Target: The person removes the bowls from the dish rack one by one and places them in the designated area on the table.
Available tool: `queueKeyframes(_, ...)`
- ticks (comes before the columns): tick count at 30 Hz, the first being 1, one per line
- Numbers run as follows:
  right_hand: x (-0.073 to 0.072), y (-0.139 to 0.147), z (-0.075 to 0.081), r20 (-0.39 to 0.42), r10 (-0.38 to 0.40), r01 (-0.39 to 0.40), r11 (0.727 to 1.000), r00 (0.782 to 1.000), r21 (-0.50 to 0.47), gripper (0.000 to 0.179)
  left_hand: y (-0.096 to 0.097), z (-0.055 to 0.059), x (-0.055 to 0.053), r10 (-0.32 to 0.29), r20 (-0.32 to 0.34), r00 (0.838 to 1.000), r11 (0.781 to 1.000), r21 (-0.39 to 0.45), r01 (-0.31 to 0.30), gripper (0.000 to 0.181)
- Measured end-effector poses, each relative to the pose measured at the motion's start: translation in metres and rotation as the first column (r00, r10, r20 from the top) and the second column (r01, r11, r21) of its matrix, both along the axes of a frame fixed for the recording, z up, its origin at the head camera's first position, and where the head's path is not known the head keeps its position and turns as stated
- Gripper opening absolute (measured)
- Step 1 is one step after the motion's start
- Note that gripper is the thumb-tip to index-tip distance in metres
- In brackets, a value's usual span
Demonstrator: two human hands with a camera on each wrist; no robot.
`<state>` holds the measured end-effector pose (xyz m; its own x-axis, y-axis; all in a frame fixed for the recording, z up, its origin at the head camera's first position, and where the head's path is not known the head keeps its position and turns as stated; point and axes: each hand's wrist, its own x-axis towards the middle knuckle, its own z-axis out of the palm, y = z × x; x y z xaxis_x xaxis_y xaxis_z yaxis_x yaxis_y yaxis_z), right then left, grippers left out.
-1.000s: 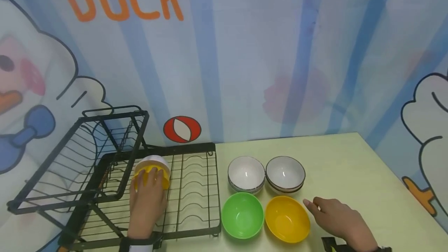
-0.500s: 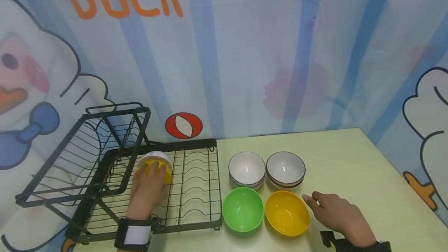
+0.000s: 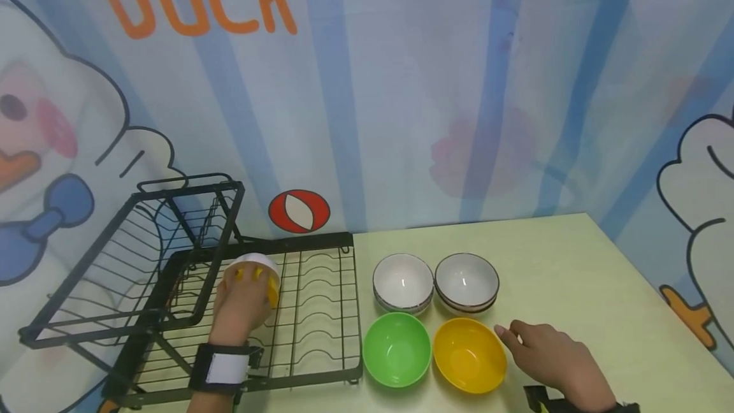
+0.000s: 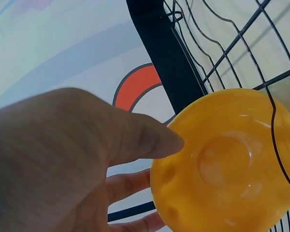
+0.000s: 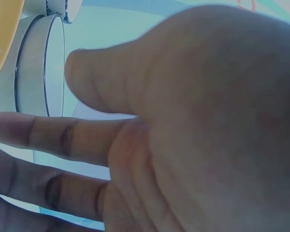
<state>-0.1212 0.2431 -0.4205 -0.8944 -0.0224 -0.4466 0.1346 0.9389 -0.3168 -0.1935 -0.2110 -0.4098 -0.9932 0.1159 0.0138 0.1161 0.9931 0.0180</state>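
My left hand pinches a yellow bowl by its rim, with the thumb on the inside and the fingers behind. The bowl stands tilted on edge among the wires of a black dish rack. Just behind it in the head view, a white bowl leans in the rack, partly covered by the hand and the yellow bowl. My right hand hovers relaxed at the right of a second yellow bowl on the table and holds nothing. Its fingers extend loosely in the right wrist view.
A green bowl sits between the rack and the second yellow bowl. Behind these stand two short stacks of white bowls, a left stack and a right stack. The rack's raised upper basket overhangs its left side. A printed curtain backs the table.
The fingers of my left hand have shifted slightly and cover more of the yellow bowl in the rack. My right hand stays in the same place.
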Motion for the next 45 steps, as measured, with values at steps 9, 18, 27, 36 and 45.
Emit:
queueKeyframes(9, 0.002, -0.003, -0.003, 0.0, 0.006, -0.006, 1.0, 1.0, -0.013, 0.065, -0.001, 0.0, 0.001, 0.023, -0.014, 1.0, 0.999, -0.024, -0.023, 0.052)
queueKeyframes(18, 0.001, -0.002, 0.0, -0.022, 0.019, -0.02, 0.999, 1.0, -0.026, 0.063, -0.001, -0.005, -0.006, 0.014, -0.004, 1.0, 0.999, -0.031, -0.014, 0.052)
queueKeyframes(27, -0.002, -0.004, 0.006, -0.032, 0.036, -0.037, 0.999, 0.999, -0.005, 0.057, -0.002, 0.003, -0.007, 0.086, 0.073, 0.994, 0.996, 0.004, -0.086, 0.054)
queueKeyframes(36, 0.001, -0.004, 0.002, -0.007, 0.041, -0.041, 0.999, 0.999, -0.001, 0.063, -0.002, 0.006, 0.003, 0.077, 0.028, 0.997, 0.997, 0.012, -0.078, 0.048)
queueKeyframes(45, 0.002, -0.006, 0.003, -0.002, 0.026, -0.026, 1.0, 1.0, -0.012, 0.061, -0.001, 0.012, 0.003, 0.051, -0.017, 0.999, 0.994, -0.093, -0.052, 0.036)
